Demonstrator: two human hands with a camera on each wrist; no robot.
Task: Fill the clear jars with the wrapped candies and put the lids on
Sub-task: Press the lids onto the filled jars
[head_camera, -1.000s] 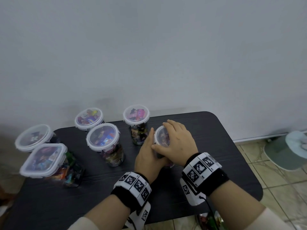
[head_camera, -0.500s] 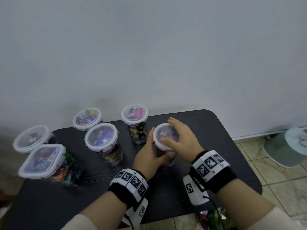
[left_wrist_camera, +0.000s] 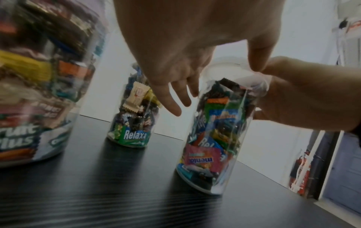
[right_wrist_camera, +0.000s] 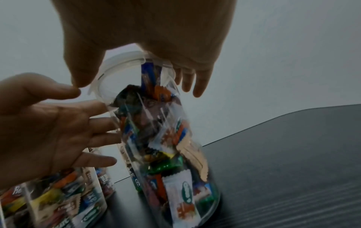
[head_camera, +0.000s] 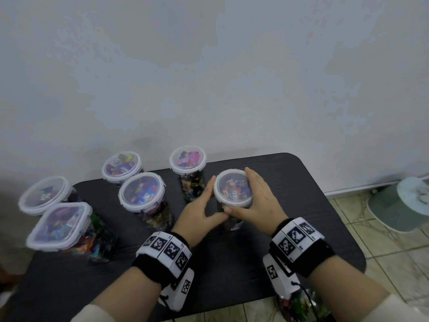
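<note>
Head view shows the candy jar (head_camera: 232,205) upright on the tabletop (head_camera: 301,205), left hand (head_camera: 199,214) relaxed beside it, right hand (head_camera: 257,201) curled around its lid (head_camera: 233,188); each clip probably needs firm, even pressing.

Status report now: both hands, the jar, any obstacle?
Left hand open, fingers straight beside the jar. Right hand cupped on its lid. Lid on, jar full. Five more lidded jars left; nothing blocking.
</note>
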